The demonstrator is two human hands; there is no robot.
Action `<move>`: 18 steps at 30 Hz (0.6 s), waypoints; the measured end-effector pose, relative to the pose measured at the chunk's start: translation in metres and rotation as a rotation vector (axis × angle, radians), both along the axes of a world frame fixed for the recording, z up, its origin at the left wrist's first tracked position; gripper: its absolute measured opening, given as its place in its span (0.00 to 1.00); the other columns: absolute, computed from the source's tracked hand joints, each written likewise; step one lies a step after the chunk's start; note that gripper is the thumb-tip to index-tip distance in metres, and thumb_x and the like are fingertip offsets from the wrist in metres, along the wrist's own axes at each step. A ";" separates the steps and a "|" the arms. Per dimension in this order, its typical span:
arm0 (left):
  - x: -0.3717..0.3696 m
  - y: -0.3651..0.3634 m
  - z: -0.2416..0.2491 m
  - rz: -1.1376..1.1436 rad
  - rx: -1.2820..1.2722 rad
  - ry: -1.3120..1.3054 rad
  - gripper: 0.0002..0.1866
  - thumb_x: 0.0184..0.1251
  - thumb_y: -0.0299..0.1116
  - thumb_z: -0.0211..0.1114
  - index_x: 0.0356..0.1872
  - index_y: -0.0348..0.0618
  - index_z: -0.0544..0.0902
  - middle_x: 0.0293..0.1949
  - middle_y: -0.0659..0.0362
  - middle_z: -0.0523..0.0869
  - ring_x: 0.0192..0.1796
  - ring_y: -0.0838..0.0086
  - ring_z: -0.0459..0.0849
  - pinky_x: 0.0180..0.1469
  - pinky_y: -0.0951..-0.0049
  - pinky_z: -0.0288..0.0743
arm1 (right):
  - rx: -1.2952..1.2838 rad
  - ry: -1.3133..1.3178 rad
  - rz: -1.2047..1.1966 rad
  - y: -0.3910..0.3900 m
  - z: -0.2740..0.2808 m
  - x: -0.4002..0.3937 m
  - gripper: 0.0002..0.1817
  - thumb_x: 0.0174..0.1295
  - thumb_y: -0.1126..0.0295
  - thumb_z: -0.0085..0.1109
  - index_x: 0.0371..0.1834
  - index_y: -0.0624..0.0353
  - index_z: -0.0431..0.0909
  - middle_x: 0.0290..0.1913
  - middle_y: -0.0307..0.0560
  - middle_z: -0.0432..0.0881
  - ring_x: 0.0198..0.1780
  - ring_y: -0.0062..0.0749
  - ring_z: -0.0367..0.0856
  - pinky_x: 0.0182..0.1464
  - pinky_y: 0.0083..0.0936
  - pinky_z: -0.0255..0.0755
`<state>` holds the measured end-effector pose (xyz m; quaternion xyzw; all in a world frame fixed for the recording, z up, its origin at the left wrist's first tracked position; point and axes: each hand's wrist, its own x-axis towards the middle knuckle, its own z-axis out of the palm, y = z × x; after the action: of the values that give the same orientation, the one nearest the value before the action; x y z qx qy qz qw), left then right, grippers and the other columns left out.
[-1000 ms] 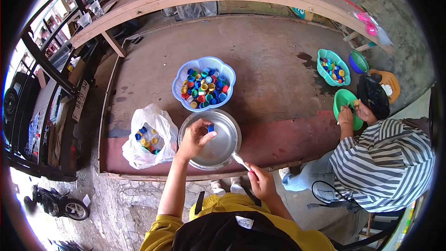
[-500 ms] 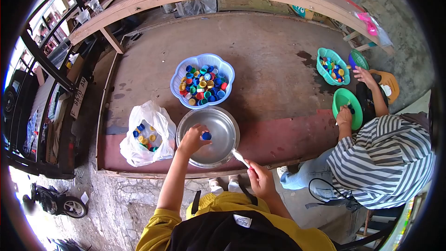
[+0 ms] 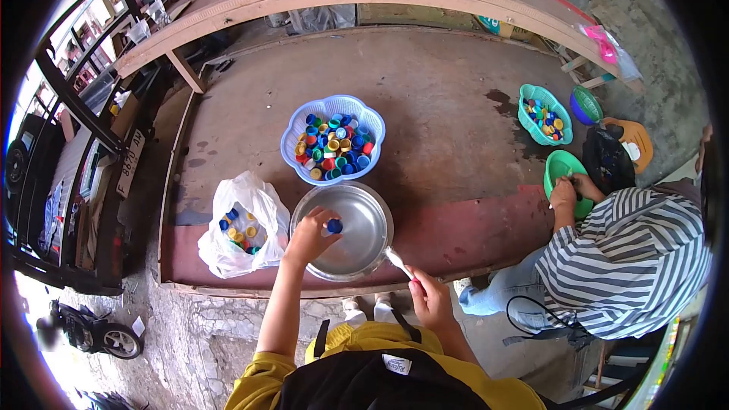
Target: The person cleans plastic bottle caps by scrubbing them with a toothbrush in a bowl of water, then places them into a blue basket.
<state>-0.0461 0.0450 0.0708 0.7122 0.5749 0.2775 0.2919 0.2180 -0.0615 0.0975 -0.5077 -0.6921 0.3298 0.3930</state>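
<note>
A blue cap (image 3: 334, 225) is pinched in the left hand's (image 3: 310, 237) fingertips over the metal basin (image 3: 363, 216); a white-bristled brush (image 3: 398, 262) is gripped in the closed right hand (image 3: 430, 298).

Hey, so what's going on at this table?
The left hand holds a small blue plastic cap over a round silver metal basin, and the right hand holds a slim white brush near its rim. A pale blue plastic basket of colourful caps stands behind. A co-worker's hands are at a green plastic bowl.
</note>
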 end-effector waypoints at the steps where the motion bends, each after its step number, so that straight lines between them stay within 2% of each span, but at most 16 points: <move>1: 0.002 0.000 0.011 -0.036 -0.011 -0.185 0.18 0.43 0.26 0.73 0.39 0.41 0.80 0.37 0.56 0.80 0.39 0.66 0.83 0.41 0.71 0.77 | -0.010 -0.002 -0.003 0.000 -0.001 0.001 0.15 0.62 0.75 0.50 0.51 0.65 0.75 0.38 0.58 0.81 0.34 0.45 0.82 0.35 0.28 0.74; 4: 0.002 -0.005 0.003 0.029 -0.223 -0.684 0.19 0.45 0.25 0.74 0.41 0.39 0.79 0.38 0.57 0.81 0.39 0.72 0.83 0.42 0.75 0.77 | -0.002 -0.014 0.006 0.005 -0.003 0.002 0.15 0.62 0.74 0.50 0.52 0.66 0.74 0.38 0.58 0.81 0.34 0.45 0.82 0.36 0.29 0.73; 7: 0.002 -0.005 -0.016 -0.021 0.085 -0.136 0.21 0.48 0.24 0.74 0.44 0.38 0.77 0.38 0.57 0.82 0.41 0.76 0.82 0.45 0.76 0.77 | 0.108 -0.006 -0.015 0.003 -0.015 -0.001 0.16 0.63 0.74 0.49 0.53 0.67 0.73 0.39 0.59 0.81 0.34 0.45 0.82 0.37 0.30 0.73; 8: 0.005 -0.005 -0.019 0.035 0.025 -0.367 0.21 0.49 0.24 0.73 0.45 0.38 0.76 0.40 0.57 0.82 0.42 0.76 0.82 0.46 0.75 0.77 | 0.169 0.000 -0.029 0.006 -0.018 -0.003 0.16 0.63 0.74 0.49 0.54 0.67 0.73 0.39 0.59 0.81 0.35 0.45 0.82 0.37 0.30 0.73; 9: 0.013 -0.011 -0.019 0.093 -0.050 -0.598 0.21 0.50 0.23 0.73 0.46 0.38 0.75 0.41 0.56 0.82 0.42 0.76 0.82 0.46 0.75 0.77 | 0.011 -0.008 -0.062 0.004 -0.009 -0.002 0.18 0.64 0.76 0.46 0.57 0.66 0.70 0.39 0.60 0.80 0.34 0.45 0.81 0.37 0.30 0.72; 10: 0.021 -0.019 -0.019 0.156 -0.129 -0.828 0.21 0.51 0.22 0.72 0.47 0.37 0.74 0.42 0.56 0.82 0.43 0.77 0.81 0.47 0.75 0.77 | 0.144 0.022 -0.098 0.007 -0.014 -0.004 0.20 0.65 0.77 0.45 0.60 0.66 0.68 0.35 0.60 0.79 0.32 0.44 0.79 0.35 0.30 0.71; 12: 0.029 -0.031 -0.016 0.088 -0.130 -1.016 0.21 0.51 0.20 0.71 0.46 0.38 0.74 0.46 0.56 0.81 0.47 0.74 0.81 0.51 0.74 0.76 | -0.062 0.005 -0.117 0.007 -0.002 -0.008 0.22 0.65 0.77 0.45 0.63 0.63 0.66 0.32 0.57 0.77 0.28 0.43 0.76 0.34 0.31 0.69; 14: 0.033 -0.038 -0.017 -0.004 -0.136 -1.186 0.21 0.51 0.20 0.71 0.46 0.38 0.74 0.48 0.55 0.80 0.49 0.74 0.80 0.54 0.73 0.75 | 0.046 0.014 -0.023 0.011 -0.007 -0.012 0.22 0.64 0.78 0.45 0.64 0.60 0.65 0.31 0.56 0.76 0.27 0.43 0.74 0.33 0.32 0.69; 18: 0.039 -0.050 -0.018 -0.032 -0.130 -1.251 0.20 0.50 0.19 0.71 0.45 0.38 0.75 0.47 0.55 0.81 0.49 0.74 0.80 0.54 0.73 0.75 | 0.146 0.066 0.168 0.015 -0.003 -0.032 0.28 0.60 0.80 0.48 0.66 0.52 0.65 0.27 0.55 0.73 0.27 0.44 0.74 0.32 0.34 0.69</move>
<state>-0.0071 -0.0046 0.0528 0.4042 0.3005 0.6017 0.6199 0.1856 -0.0468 0.0947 -0.4069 -0.7412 0.3266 0.4224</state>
